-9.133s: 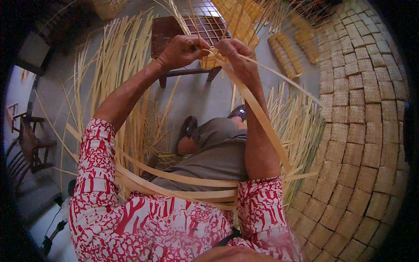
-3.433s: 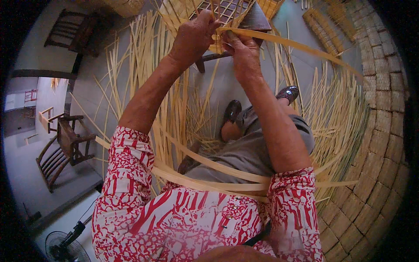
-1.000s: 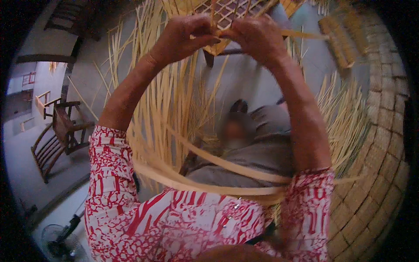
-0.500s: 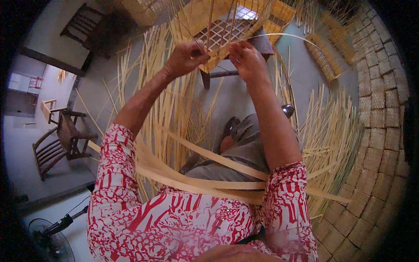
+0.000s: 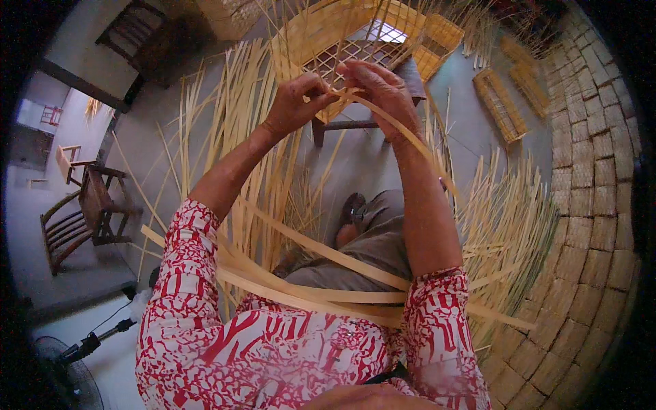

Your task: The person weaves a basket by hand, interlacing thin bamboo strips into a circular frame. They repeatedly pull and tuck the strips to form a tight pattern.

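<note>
A half-woven bamboo basket (image 5: 290, 51) with an open lattice rests in front of me on a low dark stool (image 5: 350, 125). My left hand (image 5: 299, 104) is closed at its near edge, thumb and finger pinching a bamboo strip. That long pale strip (image 5: 403, 128) passes under the fingers of my right hand (image 5: 377, 85) and hangs in a curve along my right forearm. The right fingers are bent over the strip, close to the left fingertips. Exactly where it enters the weave is hidden by my fingers.
Several wide bamboo strips (image 5: 328, 295) lie across my lap. Loose strips cover the floor at left (image 5: 236, 116) and right (image 5: 502, 225). Oblong woven baskets (image 5: 501, 106) lie beyond, beside a wall of stacked woven pieces (image 5: 581, 266). A wooden chair (image 5: 102, 205) and a fan (image 5: 68, 372) stand left.
My right hand has turned and risen slightly. The strip, which arched away to the far right, now droops toward me along my right forearm. The left hand has shifted slightly toward me.
</note>
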`<state>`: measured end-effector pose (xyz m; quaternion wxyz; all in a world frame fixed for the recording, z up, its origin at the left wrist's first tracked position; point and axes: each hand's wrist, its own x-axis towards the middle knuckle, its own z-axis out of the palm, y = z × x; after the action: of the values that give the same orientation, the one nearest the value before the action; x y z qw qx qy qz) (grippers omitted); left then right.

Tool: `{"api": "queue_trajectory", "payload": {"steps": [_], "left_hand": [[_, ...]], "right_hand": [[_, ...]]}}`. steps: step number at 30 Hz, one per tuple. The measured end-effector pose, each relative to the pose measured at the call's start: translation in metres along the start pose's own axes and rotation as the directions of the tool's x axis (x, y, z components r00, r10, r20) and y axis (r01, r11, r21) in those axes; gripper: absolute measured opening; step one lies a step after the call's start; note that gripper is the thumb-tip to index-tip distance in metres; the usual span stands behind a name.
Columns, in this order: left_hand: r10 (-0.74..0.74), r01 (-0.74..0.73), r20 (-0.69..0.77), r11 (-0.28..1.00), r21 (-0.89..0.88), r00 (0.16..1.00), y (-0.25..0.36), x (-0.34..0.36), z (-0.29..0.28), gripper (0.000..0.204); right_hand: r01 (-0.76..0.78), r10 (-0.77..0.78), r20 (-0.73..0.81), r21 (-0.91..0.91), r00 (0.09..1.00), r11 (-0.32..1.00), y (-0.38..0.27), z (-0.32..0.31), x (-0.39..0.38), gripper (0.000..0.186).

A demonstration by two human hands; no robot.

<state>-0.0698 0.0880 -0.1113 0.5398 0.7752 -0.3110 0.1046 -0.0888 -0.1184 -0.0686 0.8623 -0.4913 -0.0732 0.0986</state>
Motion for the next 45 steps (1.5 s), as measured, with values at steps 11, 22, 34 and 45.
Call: {"api": "queue_trajectory", "payload": {"steps": [11,22,34,45], "left_hand": [[0.026,-0.024,-0.019,0.996,0.082,0.999,0.006,0.004,-0.007,0.017],[0.0,0.009,-0.122,0.997,0.073,0.993,0.013,0.009,-0.01,0.015],[-0.028,0.037,-0.14,0.997,0.063,0.99,0.007,0.006,-0.016,0.012],[-0.03,0.035,-0.071,0.997,0.073,0.997,0.005,0.007,-0.021,0.008]], "right_hand": [[0.176,-0.324,-0.276,-0.452,0.905,0.874,0.013,0.01,-0.002,0.028],[0.162,-0.299,-0.334,-0.38,0.894,0.91,0.003,-0.003,0.011,0.023],[0.127,-0.095,-0.525,0.024,0.846,0.992,-0.025,0.012,-0.003,0.043],[0.211,0.064,-0.622,0.357,0.78,0.91,-0.026,-0.005,-0.002,0.026]]}}
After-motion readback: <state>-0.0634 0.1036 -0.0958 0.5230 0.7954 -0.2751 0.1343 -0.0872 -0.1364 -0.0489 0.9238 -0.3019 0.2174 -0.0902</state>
